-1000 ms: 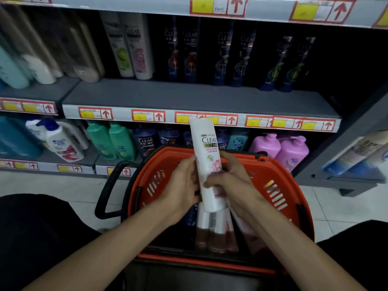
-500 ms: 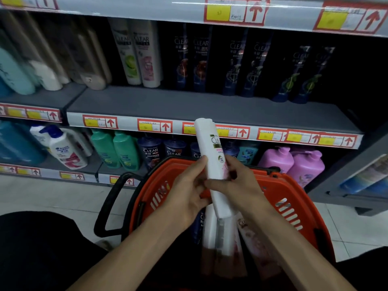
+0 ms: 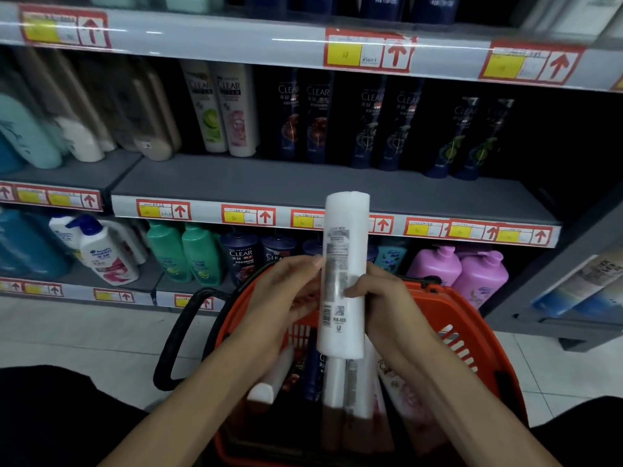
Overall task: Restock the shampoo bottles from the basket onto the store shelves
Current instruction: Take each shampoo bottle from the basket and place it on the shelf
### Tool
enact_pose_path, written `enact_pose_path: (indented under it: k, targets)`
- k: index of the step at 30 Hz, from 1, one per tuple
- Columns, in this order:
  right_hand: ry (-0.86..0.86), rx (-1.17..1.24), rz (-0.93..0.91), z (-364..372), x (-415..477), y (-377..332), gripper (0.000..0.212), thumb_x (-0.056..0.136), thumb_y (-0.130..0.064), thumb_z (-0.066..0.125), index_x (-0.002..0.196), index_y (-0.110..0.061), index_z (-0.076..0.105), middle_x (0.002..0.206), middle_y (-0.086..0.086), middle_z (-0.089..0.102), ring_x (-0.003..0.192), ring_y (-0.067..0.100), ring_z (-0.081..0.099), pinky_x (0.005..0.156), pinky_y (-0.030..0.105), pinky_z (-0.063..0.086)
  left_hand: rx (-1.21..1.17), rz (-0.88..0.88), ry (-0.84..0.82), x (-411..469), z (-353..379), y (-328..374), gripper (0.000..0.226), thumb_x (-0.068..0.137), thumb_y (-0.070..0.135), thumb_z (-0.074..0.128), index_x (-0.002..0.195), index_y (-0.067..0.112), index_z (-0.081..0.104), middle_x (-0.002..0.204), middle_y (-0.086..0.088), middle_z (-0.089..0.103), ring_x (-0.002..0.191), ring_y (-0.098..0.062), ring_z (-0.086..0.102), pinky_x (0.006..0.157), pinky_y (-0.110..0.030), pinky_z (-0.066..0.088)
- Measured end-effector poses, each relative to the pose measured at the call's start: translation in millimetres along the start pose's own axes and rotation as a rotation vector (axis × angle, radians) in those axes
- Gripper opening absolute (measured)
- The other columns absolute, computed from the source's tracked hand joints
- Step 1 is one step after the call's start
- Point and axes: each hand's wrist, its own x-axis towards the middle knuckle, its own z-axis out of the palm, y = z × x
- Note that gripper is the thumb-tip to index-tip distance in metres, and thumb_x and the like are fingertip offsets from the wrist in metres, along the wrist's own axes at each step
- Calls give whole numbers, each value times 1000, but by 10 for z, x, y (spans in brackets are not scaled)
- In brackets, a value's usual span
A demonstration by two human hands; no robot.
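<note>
left hand (image 3: 286, 298) and right hand (image 3: 391, 298) both grip one white shampoo bottle (image 3: 344, 230) between them, fingers curled round its lower half, upright with its back label facing the camera, above the far rim of the orange basket (image 3: 478, 352), where other bottles (image 3: 354, 392) lie.

Both hands hold a white shampoo bottle (image 3: 344, 274) upright above the orange basket (image 3: 472, 335), the left hand (image 3: 286, 298) and right hand (image 3: 387, 298) gripping its sides. Its back label faces the camera. More bottles (image 3: 350, 392) lie in the basket.

basket (image 3: 472, 335) bottles blurred, price tags (image 3: 367, 52) unreadable
</note>
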Motion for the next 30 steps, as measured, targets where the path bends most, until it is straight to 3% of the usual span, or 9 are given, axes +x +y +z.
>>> enact_pose_path:
  k: [2, 5, 8, 12, 16, 20, 25, 30]
  targets:
    - [7, 116, 42, 18, -32, -9, 47, 73, -3, 46, 115, 4, 67, 94, 18, 65, 81, 31, 61, 73, 38, 54, 12, -4, -16, -8, -58, 24, 12, 89, 30, 76, 99, 23, 78, 107, -10, 78, 98, -23, 74, 88, -40, 56]
    - [33, 248, 61, 48, -53, -23, 35, 73, -7, 37, 97, -2, 63, 81, 11, 59, 69, 27, 56, 68, 35, 50, 16, 14, -1, -30, -128, 71, 11, 89, 28, 76, 98, 22, 79, 102, -9, 78, 90, -19, 74, 85, -38, 56]
    - [66, 240, 33, 90, -12, -41, 34, 71, -8, 40, 96, -4, 62, 81, 11, 60, 70, 27, 57, 69, 36, 50, 55, 71, 7, -86, -182, 123, 13, 91, 24, 76, 102, 18, 78, 99, -8, 78, 87, -17, 72, 83, -36, 59]
    - [108, 69, -39, 256, 89, -94, 49, 72, -7, 51, 118, 1, 65, 102, 21, 66, 87, 34, 63, 82, 45, 54, 194, 185, 39, -151, -256, 209, 22, 94, 21, 75, 115, 24, 72, 101, -7, 76, 92, -17, 74, 85, -37, 62]
    - [87, -157, -166, 560, 199, -105, 43, 78, 1, 62, 119, -9, 71, 113, 25, 71, 106, 49, 65, 97, 64, 51, 356, 332, 20, -140, -402, 308, 31, 96, 23, 72, 124, 35, 68, 103, 4, 75, 98, -11, 72, 88, -32, 59]
    - [74, -280, -234, 936, 264, -145, 50, 82, 11, 67, 125, -14, 68, 106, 21, 76, 100, 45, 71, 88, 53, 58, 416, 410, 37, -126, -606, 402, 46, 96, 10, 70, 135, 32, 64, 111, 8, 73, 101, -8, 71, 87, -25, 57]
    - [100, -392, -259, 1352, 301, -174, 66, 76, 10, 79, 131, -19, 59, 101, 13, 78, 89, 31, 76, 77, 45, 64, 478, 406, 15, -151, -909, 488, 68, 95, 16, 73, 152, 41, 47, 130, 15, 66, 112, -4, 68, 92, -24, 57]
    - [150, -686, -182, 1168, 326, -112, 79, 64, -1, 89, 134, -21, 58, 102, 7, 75, 92, 23, 74, 81, 44, 62, 613, 334, -6, -175, -1091, 356, 50, 94, 25, 70, 142, 34, 60, 110, 8, 75, 107, -8, 70, 103, -36, 54]
